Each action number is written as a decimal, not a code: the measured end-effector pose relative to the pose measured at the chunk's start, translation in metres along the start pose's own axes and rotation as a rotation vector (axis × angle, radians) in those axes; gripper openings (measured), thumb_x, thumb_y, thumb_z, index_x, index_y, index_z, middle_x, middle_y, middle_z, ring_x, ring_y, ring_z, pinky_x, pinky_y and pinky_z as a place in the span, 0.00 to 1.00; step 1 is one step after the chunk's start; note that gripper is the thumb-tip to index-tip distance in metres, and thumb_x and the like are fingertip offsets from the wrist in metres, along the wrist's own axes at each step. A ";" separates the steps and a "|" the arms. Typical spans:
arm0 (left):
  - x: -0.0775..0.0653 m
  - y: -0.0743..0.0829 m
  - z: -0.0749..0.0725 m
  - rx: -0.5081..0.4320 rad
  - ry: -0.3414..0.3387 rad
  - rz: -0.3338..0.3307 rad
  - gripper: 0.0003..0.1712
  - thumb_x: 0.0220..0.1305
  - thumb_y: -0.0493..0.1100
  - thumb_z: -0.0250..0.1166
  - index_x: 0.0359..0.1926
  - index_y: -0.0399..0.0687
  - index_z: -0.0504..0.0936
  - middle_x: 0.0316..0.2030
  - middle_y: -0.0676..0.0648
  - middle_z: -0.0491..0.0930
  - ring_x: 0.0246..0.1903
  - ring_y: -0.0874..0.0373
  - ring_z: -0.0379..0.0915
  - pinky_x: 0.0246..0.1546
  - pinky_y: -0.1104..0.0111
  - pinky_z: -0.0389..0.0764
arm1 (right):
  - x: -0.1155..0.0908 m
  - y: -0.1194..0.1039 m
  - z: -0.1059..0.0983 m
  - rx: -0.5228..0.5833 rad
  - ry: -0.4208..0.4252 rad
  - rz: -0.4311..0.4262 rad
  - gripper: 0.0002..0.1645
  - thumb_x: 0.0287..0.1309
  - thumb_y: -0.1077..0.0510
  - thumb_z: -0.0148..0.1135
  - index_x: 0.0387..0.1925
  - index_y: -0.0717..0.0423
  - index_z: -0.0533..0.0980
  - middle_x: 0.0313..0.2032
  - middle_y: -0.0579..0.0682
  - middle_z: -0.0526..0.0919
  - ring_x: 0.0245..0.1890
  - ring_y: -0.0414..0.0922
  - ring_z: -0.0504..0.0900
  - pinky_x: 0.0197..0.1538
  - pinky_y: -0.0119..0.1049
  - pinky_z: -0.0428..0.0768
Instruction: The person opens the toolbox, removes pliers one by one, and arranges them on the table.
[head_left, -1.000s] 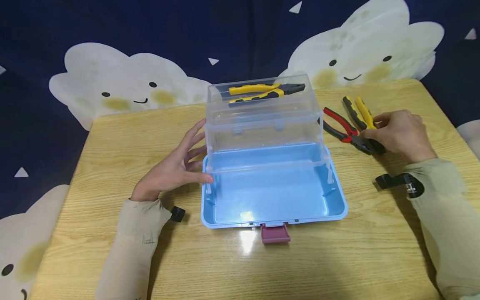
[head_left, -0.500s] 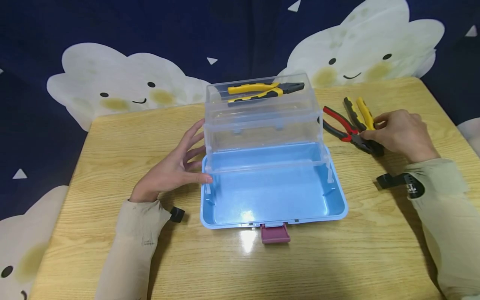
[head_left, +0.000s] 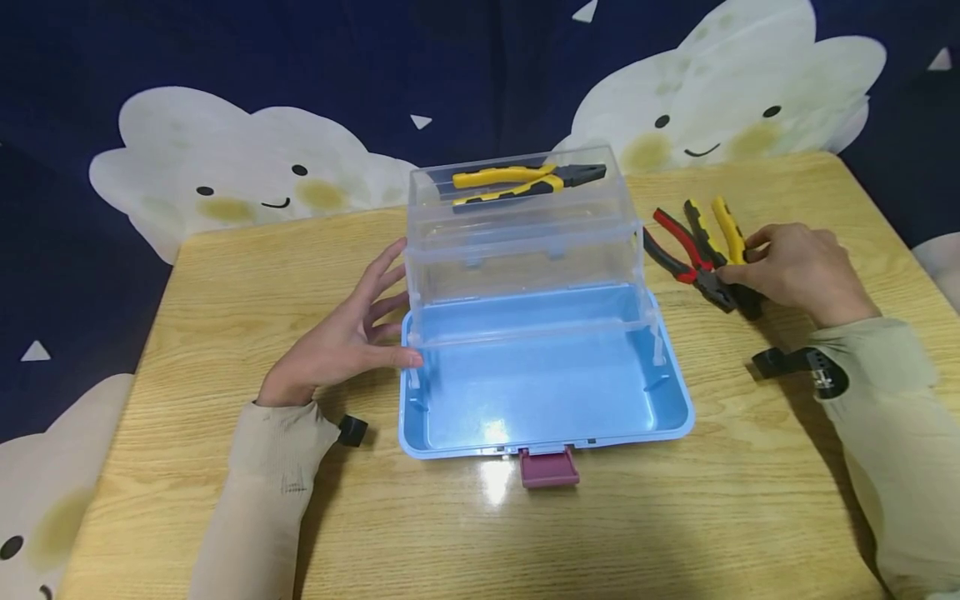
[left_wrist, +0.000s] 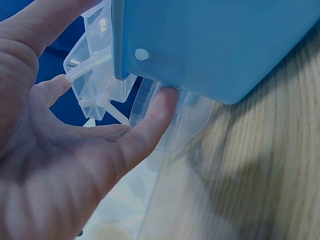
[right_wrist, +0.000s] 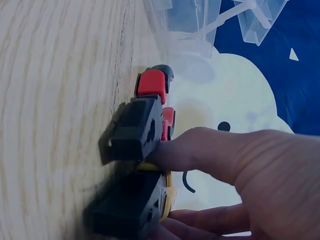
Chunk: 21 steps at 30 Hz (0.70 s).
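My right hand (head_left: 802, 271) pinches yellow-and-black pliers (head_left: 732, 233) that lie on the table, their handles pointing away from me. Red-and-black pliers (head_left: 681, 237) lie right beside them on the left. In the right wrist view my thumb sits between the two dark pliers heads, over the yellow pair's joint. A light-blue toolbox (head_left: 540, 400) stands with its clear stacked trays (head_left: 525, 275) raised. My left hand (head_left: 330, 346) spreads its fingers along the box's left side, thumb over the rim. In the left wrist view a fingertip (left_wrist: 166, 100) touches the box's back edge.
Another pair of yellow-and-black pliers (head_left: 558, 179) lies in the top tray. A purple latch (head_left: 549, 468) hangs at the toolbox's front edge. The wooden table (head_left: 450, 542) backs onto a dark-blue cloth (head_left: 337, 58) printed with clouds.
The pliers under my right hand have turned slightly, their heads shifting left. The red-and-black pair has turned with them, its handles now closer to the yellow ones. My left hand keeps its place.
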<state>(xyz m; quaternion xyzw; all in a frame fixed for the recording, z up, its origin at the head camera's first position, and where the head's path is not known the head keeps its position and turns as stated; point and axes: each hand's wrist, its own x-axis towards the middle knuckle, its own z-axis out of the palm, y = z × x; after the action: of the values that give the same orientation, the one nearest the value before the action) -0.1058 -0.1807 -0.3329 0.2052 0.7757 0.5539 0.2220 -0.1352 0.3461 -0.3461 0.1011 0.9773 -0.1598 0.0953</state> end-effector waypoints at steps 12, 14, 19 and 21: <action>0.000 -0.001 0.000 -0.003 -0.003 0.007 0.74 0.54 0.33 0.79 0.79 0.87 0.36 0.84 0.56 0.42 0.82 0.47 0.51 0.76 0.50 0.70 | -0.004 0.003 -0.007 0.003 0.004 -0.025 0.52 0.66 0.29 0.57 0.66 0.73 0.70 0.55 0.76 0.81 0.44 0.66 0.82 0.33 0.49 0.77; 0.000 -0.001 -0.001 -0.004 -0.004 0.009 0.74 0.55 0.33 0.79 0.79 0.87 0.36 0.84 0.56 0.41 0.82 0.47 0.51 0.76 0.50 0.69 | -0.004 0.003 -0.007 0.006 0.020 -0.015 0.53 0.67 0.28 0.56 0.66 0.74 0.70 0.55 0.76 0.81 0.44 0.67 0.82 0.36 0.53 0.78; 0.000 -0.001 -0.001 -0.006 -0.006 0.014 0.74 0.55 0.33 0.79 0.79 0.87 0.36 0.84 0.57 0.41 0.82 0.47 0.51 0.75 0.50 0.70 | -0.006 0.004 -0.007 0.026 0.049 0.005 0.52 0.69 0.29 0.52 0.67 0.73 0.69 0.54 0.76 0.81 0.49 0.71 0.80 0.46 0.64 0.75; 0.000 -0.001 -0.001 -0.008 -0.008 0.015 0.74 0.55 0.33 0.79 0.80 0.86 0.36 0.84 0.57 0.41 0.82 0.47 0.51 0.75 0.50 0.70 | -0.007 0.003 -0.007 0.029 0.056 0.005 0.52 0.70 0.29 0.51 0.67 0.73 0.70 0.54 0.77 0.81 0.49 0.71 0.79 0.47 0.64 0.75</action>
<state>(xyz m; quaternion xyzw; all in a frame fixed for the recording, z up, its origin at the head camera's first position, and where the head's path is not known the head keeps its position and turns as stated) -0.1063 -0.1813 -0.3339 0.2124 0.7709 0.5581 0.2217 -0.1290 0.3505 -0.3394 0.1092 0.9769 -0.1709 0.0668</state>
